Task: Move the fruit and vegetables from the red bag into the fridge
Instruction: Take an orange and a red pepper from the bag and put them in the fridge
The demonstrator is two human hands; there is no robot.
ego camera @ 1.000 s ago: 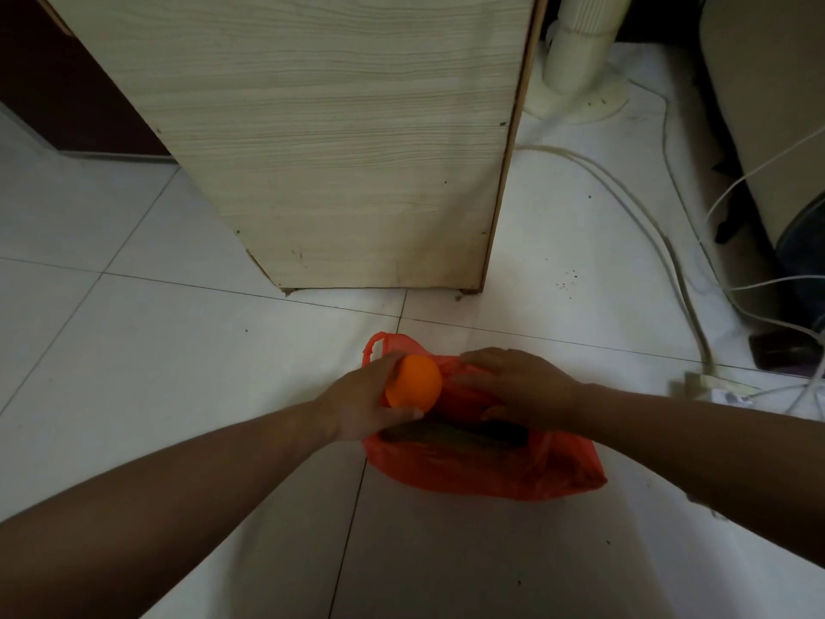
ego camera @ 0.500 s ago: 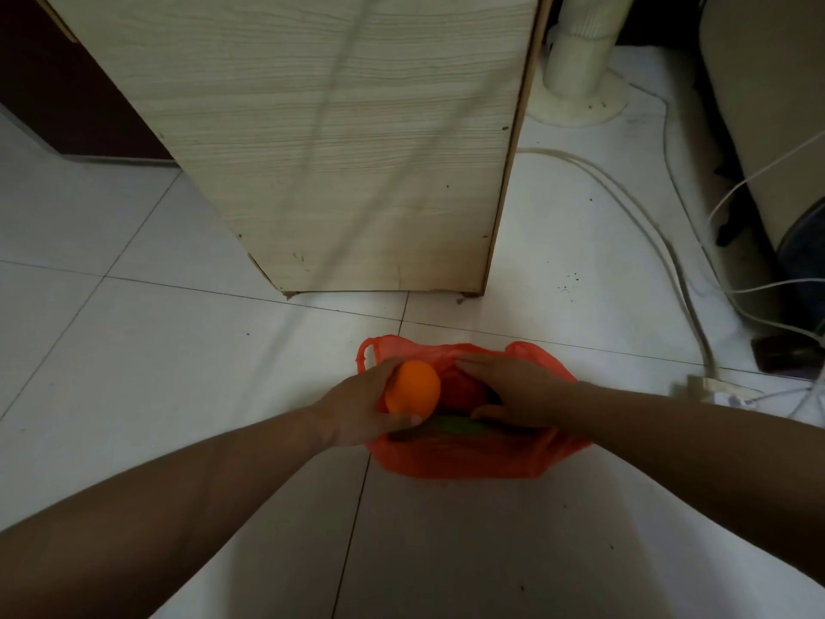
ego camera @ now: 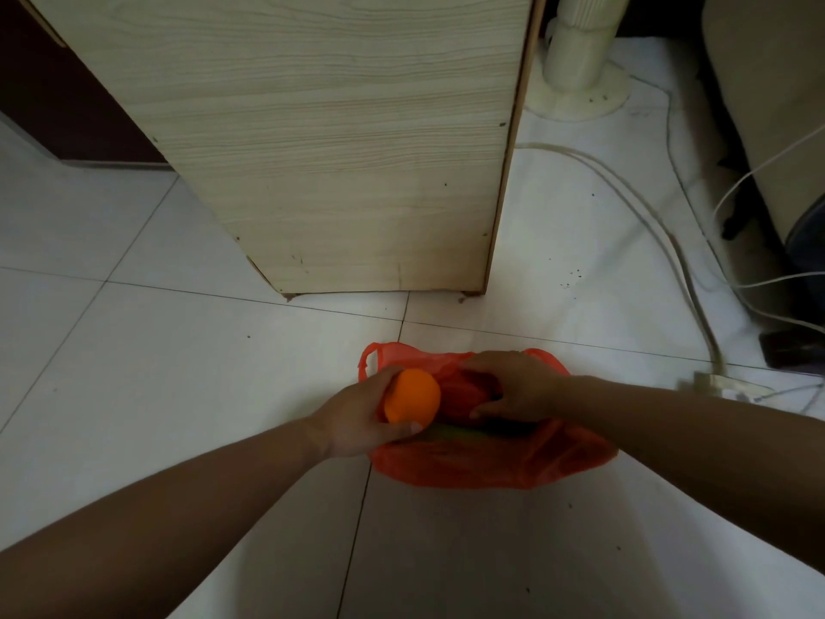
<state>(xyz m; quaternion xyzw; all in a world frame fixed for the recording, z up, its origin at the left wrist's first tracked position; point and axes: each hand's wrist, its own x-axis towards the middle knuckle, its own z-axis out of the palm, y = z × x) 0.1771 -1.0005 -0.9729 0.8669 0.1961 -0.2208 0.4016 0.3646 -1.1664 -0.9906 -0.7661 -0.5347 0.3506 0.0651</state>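
A red plastic bag lies open on the white tiled floor. My left hand holds an orange at the bag's left rim, just above the opening. Inside the bag's mouth, my right hand is closed around a red fruit or vegetable. A green item shows in the bag under both hands. No fridge is in view.
A tall light-wood cabinet stands right behind the bag. A white fan base and several cables with a power strip lie on the floor to the right. Dark furniture fills the far right edge.
The bag has been pulled open and a little nearer the cabinet. My right hand has gone into its mouth onto a red item. My left hand still holds the orange.
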